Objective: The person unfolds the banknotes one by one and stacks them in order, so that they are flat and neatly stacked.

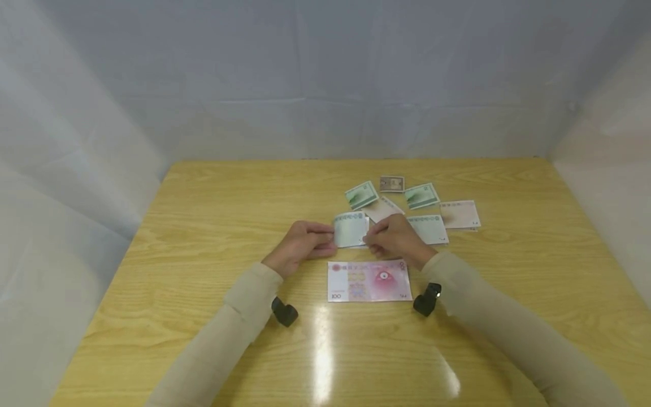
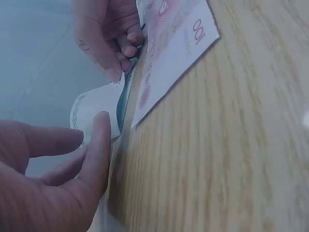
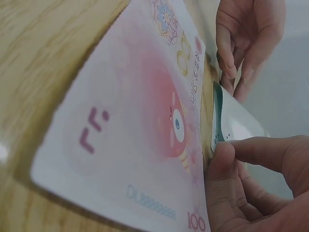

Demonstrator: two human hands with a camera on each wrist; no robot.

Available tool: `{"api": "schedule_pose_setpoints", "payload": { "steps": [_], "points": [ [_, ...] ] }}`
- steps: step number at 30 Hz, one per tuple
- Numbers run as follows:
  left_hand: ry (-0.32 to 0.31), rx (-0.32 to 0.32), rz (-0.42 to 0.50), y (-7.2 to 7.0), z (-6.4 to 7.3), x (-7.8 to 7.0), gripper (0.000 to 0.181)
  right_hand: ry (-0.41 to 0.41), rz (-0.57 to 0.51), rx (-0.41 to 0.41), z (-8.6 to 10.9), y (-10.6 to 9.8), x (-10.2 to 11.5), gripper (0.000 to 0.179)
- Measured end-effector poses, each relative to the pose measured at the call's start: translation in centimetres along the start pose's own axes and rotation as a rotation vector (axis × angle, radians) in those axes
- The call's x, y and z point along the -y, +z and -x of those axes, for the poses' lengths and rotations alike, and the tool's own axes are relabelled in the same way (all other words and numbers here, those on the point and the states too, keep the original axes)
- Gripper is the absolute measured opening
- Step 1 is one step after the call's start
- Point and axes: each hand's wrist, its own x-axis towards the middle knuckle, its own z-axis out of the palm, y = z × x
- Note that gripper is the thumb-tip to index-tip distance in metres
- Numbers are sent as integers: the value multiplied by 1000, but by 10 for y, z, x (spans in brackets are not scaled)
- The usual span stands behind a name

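Observation:
A pale green banknote [image 1: 351, 230] lies bowed between the two hands, its left end curled up. Beneath it shows a darker green layer [image 2: 124, 104], perhaps another note. My right hand [image 1: 390, 234] pinches the note's right end between thumb and forefinger. At the left end my left hand [image 1: 307, 243] touches the note with extended fingers, thumb and fingertips apart in the left wrist view. Nearer to me lies a flat pink 100 banknote [image 1: 369, 281], large in the right wrist view, with a cartoon eye printed on it. Neither hand touches it.
Behind the hands lie two green notes [image 1: 362, 195], a small brown note [image 1: 392, 183] and a pale note [image 1: 382, 209] partly covered. To the right are another pale green note [image 1: 428, 229] and a pinkish note [image 1: 460, 215]. White sheets [image 1: 335, 79] enclose the wooden table [image 1: 213, 203].

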Motion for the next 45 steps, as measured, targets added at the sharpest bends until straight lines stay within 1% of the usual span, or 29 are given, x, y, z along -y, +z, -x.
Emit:
{"api": "schedule_pose_setpoints", "payload": {
  "steps": [4,11,15,19,23,28,31,35,38,42,45],
  "points": [
    [11,-12,-8,1,1,-3,35,4,-3,6,1,-1,2,15],
    [47,-113,-29,-2,-2,-3,33,12,-16,24,2,-1,5,17],
    [70,-136,-54,-2,-2,-4,35,5,-40,36,2,-1,5,18],
    [80,-135,-82,-1,-2,-5,35,-22,-71,64,3,-2,5,18],
    [86,-132,-90,-1,0,-7,35,-61,-102,85,7,-5,7,17],
    [103,-131,-91,-2,3,-12,34,-97,-86,74,12,-9,12,22],
    [108,-128,-106,-2,5,-14,33,-113,-106,71,14,-11,14,27],
    [114,-118,-127,-1,8,-14,32,-99,-181,65,15,-11,17,35],
    [125,-101,-129,0,10,-14,30,-76,-218,61,16,-11,19,37],
    [144,-75,-126,3,15,-14,27,-89,-224,76,18,-14,17,35],
    [173,-71,-137,5,17,-13,26,-99,-222,82,20,-17,15,34]
  ]
}}
